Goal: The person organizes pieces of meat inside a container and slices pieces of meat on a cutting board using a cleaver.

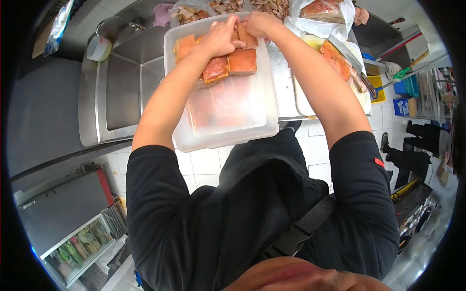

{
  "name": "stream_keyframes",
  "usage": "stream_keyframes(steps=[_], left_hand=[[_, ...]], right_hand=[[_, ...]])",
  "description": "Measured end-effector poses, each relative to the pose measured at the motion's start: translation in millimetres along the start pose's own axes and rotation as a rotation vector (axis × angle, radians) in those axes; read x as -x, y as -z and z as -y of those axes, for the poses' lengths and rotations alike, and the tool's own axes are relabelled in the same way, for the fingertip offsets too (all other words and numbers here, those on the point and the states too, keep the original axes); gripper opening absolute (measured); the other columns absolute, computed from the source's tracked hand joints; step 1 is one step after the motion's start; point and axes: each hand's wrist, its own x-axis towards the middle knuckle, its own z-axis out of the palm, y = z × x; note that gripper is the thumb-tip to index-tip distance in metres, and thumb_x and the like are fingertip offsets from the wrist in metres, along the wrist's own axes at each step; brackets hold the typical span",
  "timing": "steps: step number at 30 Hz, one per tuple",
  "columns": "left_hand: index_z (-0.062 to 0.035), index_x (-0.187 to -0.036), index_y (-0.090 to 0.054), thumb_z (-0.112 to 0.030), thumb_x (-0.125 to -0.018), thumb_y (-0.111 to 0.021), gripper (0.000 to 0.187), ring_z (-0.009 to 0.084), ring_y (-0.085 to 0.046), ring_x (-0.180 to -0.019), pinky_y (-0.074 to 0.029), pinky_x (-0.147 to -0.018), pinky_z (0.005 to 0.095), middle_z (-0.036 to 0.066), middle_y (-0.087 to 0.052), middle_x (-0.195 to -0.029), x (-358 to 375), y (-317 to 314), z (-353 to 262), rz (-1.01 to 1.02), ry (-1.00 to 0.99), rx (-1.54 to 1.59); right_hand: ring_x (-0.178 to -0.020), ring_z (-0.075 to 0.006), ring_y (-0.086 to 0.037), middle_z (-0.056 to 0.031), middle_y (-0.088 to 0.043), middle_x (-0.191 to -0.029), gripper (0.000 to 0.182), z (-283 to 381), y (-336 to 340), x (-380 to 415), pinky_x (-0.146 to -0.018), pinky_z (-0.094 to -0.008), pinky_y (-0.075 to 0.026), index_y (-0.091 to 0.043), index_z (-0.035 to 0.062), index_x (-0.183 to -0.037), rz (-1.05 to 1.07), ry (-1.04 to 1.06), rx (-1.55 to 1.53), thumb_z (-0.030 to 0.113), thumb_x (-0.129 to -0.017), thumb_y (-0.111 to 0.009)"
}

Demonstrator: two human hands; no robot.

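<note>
A translucent plastic tub [269,102] lies before me with several square pieces of roast pork [242,61] on its far half, their browned skin facing up. My left hand [219,40] is closed over pieces at the far side, fingers bent and thumb toward the right. Close by, my right hand [259,24] is curled at the tub's far right corner, beside another piece of pork. Its fingertips are mostly hidden, so what they hold does not show. Reddish shapes show blurrily through the near half of the tub.
A steel sink [124,92] with a white container [99,49] is at left. At right, a cleaver [345,53] lies by roast meat [335,60] on a cutting board [305,97]. Bagged chopped meat [228,5] stands behind the tub. Another person's dark-clothed legs [407,155] appear at far right.
</note>
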Motion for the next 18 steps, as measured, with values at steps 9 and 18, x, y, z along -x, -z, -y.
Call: stream_keyframes(steps=[9,18], left_hand=[[-0.0082,-0.117,-0.046,-0.028,-0.081,-0.080,0.054,0.0339,-0.062,-0.111,-0.037,-0.096,0.0473,0.014,-0.068,-0.111,5.3,-1.3,0.5,-0.005,-0.044,-0.027],[-0.0083,-0.109,-0.049,-0.029,-0.082,-0.079,0.045,0.0342,-0.061,-0.105,-0.039,-0.093,0.0465,0.012,-0.067,-0.104,8.0,8.5,-7.0,-0.040,-0.040,-0.006]], right_hand=[[-0.109,-0.0342,-0.069,-0.0189,-0.072,-0.114,0.039,12.0,0.1,7.7,-0.093,-0.0447,-0.054,-0.077,0.0080,-0.109,-0.108,0.120,0.159,0.037,-0.088,-0.061],[-0.081,-0.0264,-0.072,-0.0097,-0.071,-0.111,0.049,-4.0,-3.7,-6.6,-0.055,-0.0367,-0.059,-0.063,0.0222,-0.132,-0.026,0.181,0.114,0.049,-0.091,-0.067]])
